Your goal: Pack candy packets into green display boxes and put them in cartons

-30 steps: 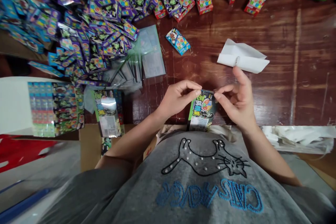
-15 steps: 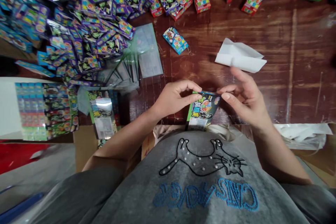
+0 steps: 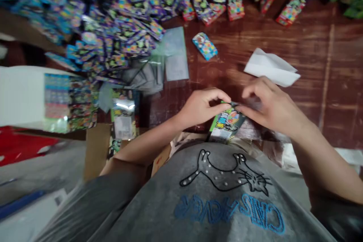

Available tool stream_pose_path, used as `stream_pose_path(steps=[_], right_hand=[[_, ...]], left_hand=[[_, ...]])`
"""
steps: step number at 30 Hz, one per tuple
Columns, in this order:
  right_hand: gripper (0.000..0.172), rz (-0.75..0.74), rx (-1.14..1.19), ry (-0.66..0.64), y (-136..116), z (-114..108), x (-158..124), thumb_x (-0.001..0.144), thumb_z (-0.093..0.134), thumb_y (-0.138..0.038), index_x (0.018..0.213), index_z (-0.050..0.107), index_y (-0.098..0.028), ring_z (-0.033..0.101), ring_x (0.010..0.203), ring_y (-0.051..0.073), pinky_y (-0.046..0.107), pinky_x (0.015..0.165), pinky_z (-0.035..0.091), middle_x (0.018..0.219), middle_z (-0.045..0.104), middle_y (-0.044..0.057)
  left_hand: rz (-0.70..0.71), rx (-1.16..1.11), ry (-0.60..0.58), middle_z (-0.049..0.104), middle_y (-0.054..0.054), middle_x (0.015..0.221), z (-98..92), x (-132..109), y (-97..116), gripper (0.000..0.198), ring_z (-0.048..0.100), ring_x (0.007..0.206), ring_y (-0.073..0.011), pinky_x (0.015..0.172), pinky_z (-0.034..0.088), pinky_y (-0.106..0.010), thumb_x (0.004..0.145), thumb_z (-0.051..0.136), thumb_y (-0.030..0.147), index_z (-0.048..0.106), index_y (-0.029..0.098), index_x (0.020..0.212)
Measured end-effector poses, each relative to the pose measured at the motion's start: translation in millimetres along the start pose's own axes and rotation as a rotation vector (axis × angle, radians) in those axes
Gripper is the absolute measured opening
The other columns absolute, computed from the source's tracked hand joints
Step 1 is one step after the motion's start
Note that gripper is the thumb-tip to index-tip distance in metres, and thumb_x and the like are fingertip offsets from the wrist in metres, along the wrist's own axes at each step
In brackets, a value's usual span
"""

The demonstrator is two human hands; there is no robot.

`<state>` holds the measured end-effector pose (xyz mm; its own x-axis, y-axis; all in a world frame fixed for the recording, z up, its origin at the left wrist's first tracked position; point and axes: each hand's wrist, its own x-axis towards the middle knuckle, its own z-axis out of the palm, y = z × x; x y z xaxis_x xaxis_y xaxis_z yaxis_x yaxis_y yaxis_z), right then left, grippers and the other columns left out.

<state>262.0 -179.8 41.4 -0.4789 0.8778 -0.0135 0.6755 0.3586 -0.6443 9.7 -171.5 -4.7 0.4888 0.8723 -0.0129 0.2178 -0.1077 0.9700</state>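
I hold a small green and black printed packet (image 3: pixel 227 121) upright at the near table edge, just above my grey shirt. My left hand (image 3: pixel 202 107) pinches its top left corner with thumb and fingers closed. My right hand (image 3: pixel 269 106) lies over its top right edge, fingers curled down onto it; the picture is smeared by motion. A folded white paper (image 3: pixel 270 69) lies just beyond my right hand.
A big heap of purple and blue packets (image 3: pixel 113 26) covers the far left of the dark wooden table (image 3: pixel 326 83). Clear sleeves (image 3: pixel 170 60), a lone blue packet (image 3: pixel 204 46), red boxes (image 3: pixel 235 7) and stacked packs (image 3: pixel 68 100) lie around.
My right hand has moved left and down over the packet's top edge, from an open pinch beside it. The view has shifted a little and is blurred.
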Motion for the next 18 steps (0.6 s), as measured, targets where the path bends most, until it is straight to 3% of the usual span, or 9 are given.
stream_pose_path(steps=[3,5,8,10,11,12,14,16,18], right_hand=[[0.009,-0.136,-0.012,0.036,8.2,4.0,-6.7,0.100,0.068,-0.039,0.106,0.072,-0.034,0.074,0.104,0.036,0.056,0.087,0.059,0.110,0.073,0.009],[0.013,-0.152,-0.005,0.033,16.1,10.8,-1.5,0.102,0.066,-0.040,0.113,0.073,-0.040,0.077,0.095,0.036,0.057,0.081,0.061,0.109,0.078,0.007],[0.019,-0.145,-0.021,0.035,12.2,29.4,21.1,0.103,0.063,-0.047,0.116,0.073,-0.038,0.079,0.084,0.034,0.051,0.070,0.060,0.105,0.083,0.004],[0.021,-0.195,-0.006,0.057,-5.8,43.8,38.3,0.104,0.062,-0.050,0.111,0.074,-0.033,0.080,0.088,0.032,0.047,0.075,0.060,0.104,0.083,0.004],[0.022,-0.236,0.018,0.059,-16.9,49.8,45.8,0.105,0.062,-0.048,0.110,0.075,-0.032,0.080,0.092,0.030,0.045,0.079,0.061,0.105,0.083,0.004],[0.022,-0.273,0.047,0.052,-27.0,54.0,52.1,0.105,0.062,-0.047,0.114,0.075,-0.031,0.080,0.097,0.029,0.044,0.085,0.062,0.109,0.083,0.005],[0.033,-0.322,0.081,0.060,-36.5,55.2,60.6,0.105,0.064,-0.045,0.132,0.071,-0.028,0.077,0.113,0.030,0.047,0.099,0.061,0.126,0.080,0.008],[0.057,-0.308,0.038,0.154,-23.2,45.0,62.5,0.102,0.068,-0.050,0.152,0.059,-0.025,0.068,0.134,0.034,0.053,0.115,0.054,0.147,0.070,0.014],[0.078,-0.204,-0.101,0.287,12.5,25.3,55.3,0.098,0.069,-0.059,0.163,0.048,-0.021,0.051,0.153,0.039,0.059,0.127,0.042,0.164,0.055,0.019]], left_hand=[[0.029,0.005,0.012,0.082,-0.005,0.118,0.5,-14.5,2.1,0.016,0.078,0.109,-0.0200,0.102,0.061,-0.038,0.100,0.073,0.028,0.077,0.024,0.114],[0.045,0.026,0.032,0.074,-0.008,0.142,5.4,-30.8,3.6,0.039,0.071,0.133,-0.0251,0.116,0.058,-0.046,0.099,0.076,0.029,0.070,0.028,0.138],[0.004,0.149,0.121,0.034,-0.016,0.179,24.5,-55.5,2.3,0.113,0.036,0.166,-0.0343,0.134,0.042,-0.056,0.087,0.091,0.042,0.022,0.028,0.175],[-0.072,0.269,0.238,0.012,-0.022,0.183,36.3,-66.6,-2.3,0.151,0.018,0.172,-0.0405,0.135,0.039,-0.062,0.076,0.098,0.050,-0.012,0.024,0.176],[-0.115,0.328,0.307,0.009,-0.025,0.183,37.9,-71.0,-4.9,0.158,0.017,0.171,-0.0428,0.133,0.041,-0.063,0.074,0.099,0.050,-0.021,0.023,0.173],[-0.151,0.389,0.376,0.011,-0.026,0.182,34.9,-75.6,-6.9,0.157,0.020,0.170,-0.0441,0.131,0.043,-0.064,0.075,0.097,0.046,-0.024,0.022,0.172],[-0.187,0.530,0.521,0.025,-0.026,0.177,12.7,-89.2,-6.5,0.137,0.030,0.166,-0.0431,0.131,0.043,-0.064,0.083,0.088,0.036,-0.013,0.021,0.174],[-0.174,0.695,0.686,0.040,-0.023,0.171,-30.9,-111.2,-0.2,0.105,0.039,0.161,-0.0405,0.133,0.038,-0.065,0.093,0.076,0.034,0.010,0.020,0.173],[-0.180,0.816,0.832,0.052,-0.014,0.166,-90.0,-137.5,6.7,0.083,0.045,0.158,-0.0384,0.134,0.037,-0.066,0.097,0.074,0.046,0.032,0.025,0.166]])
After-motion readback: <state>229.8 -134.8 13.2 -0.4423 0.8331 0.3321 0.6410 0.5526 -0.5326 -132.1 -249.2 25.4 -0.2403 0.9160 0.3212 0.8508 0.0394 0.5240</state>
